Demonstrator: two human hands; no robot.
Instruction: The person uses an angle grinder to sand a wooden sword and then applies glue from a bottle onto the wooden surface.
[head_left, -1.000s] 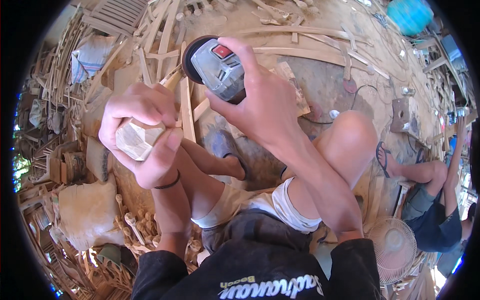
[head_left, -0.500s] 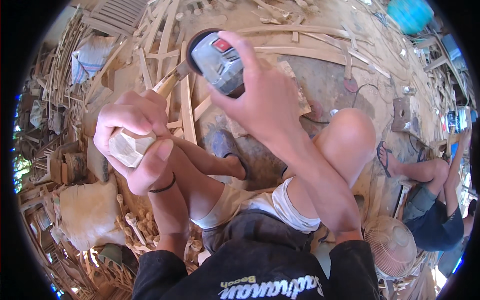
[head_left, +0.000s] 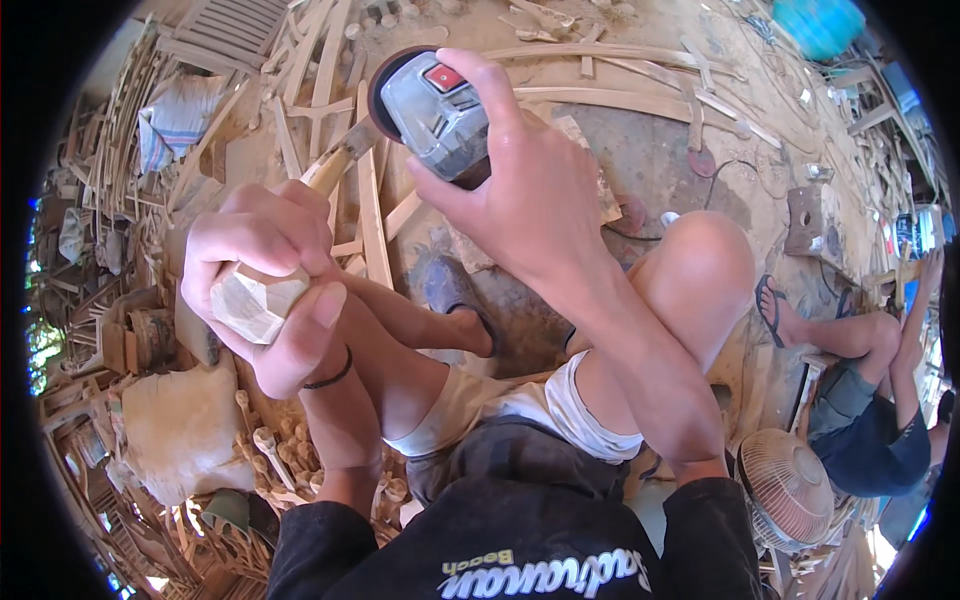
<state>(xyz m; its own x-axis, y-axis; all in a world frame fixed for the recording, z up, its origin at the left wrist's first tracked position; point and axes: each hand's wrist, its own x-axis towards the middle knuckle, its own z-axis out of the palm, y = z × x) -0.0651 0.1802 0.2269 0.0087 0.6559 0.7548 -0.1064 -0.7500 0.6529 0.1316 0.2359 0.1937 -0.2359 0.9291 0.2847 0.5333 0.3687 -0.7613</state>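
Observation:
My left hand (head_left: 268, 290) grips a pale carved wooden piece (head_left: 250, 300) whose thin end (head_left: 335, 165) runs up toward the grinder. My right hand (head_left: 520, 190) holds a grey angle grinder (head_left: 430, 105) with a red switch, its dark disc guard close to the tip of the wood. Whether the disc touches the wood I cannot tell. Both hands are raised above my bent knees (head_left: 700, 260).
Wooden slats (head_left: 370, 210) and offcuts lie over the dusty ground. A sack (head_left: 180, 430) and carved wooden pieces (head_left: 270, 440) sit at the lower left. A small fan (head_left: 790, 490) stands at lower right. Another person's legs (head_left: 850, 340) are at the right.
My left hand has turned the wooden piece and shifted slightly left and down. The grinder in my right hand has lifted a little toward the top of the view.

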